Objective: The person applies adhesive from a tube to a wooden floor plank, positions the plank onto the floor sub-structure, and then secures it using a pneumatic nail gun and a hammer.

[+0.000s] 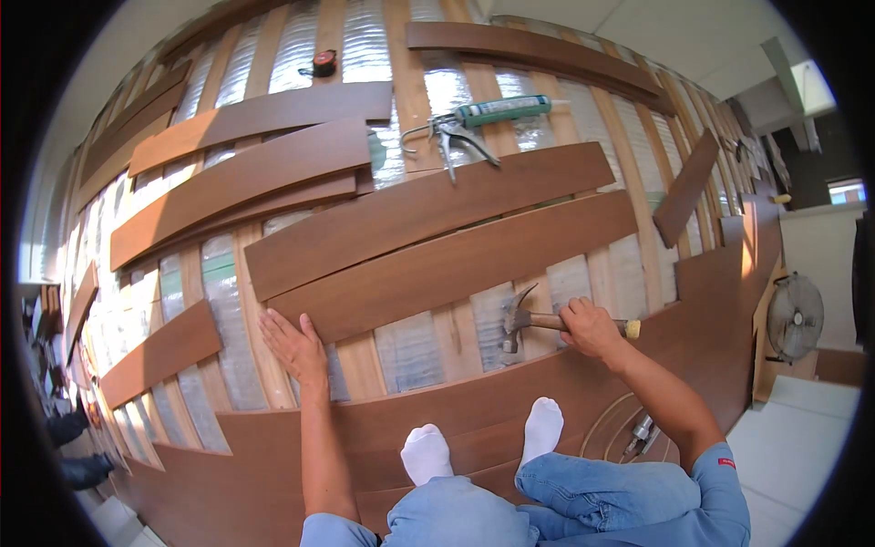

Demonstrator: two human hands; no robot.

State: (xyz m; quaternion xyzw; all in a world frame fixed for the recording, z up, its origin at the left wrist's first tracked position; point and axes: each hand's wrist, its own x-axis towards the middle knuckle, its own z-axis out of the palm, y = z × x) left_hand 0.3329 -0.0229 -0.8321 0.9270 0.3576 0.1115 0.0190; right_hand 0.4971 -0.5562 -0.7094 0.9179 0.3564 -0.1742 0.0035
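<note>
My left hand [296,346] lies with outstretched fingers at the left end of a brown wooden floorboard [465,264], touching it. My right hand [594,328] is wrapped round the handle of a claw hammer [514,321]. The hammer's head points left, in front of that board's near edge. Just beyond, a second floorboard [437,214] runs almost parallel, with a narrow dark gap between the two. Both rest across pale wooden battens [458,339] with silvery sheeting between them. On the near side, laid flooring [383,433] ends in a stepped edge, and my socked feet stand on it.
Beyond the boards lies a caulking gun [501,111] with a green cartridge. A tape measure [324,63] sits farther back. Loose floorboards [241,182] are stacked at left, another plank [685,190] at right. A nail gun [641,433] with a hose lies by my knee; a fan [795,316] stands right.
</note>
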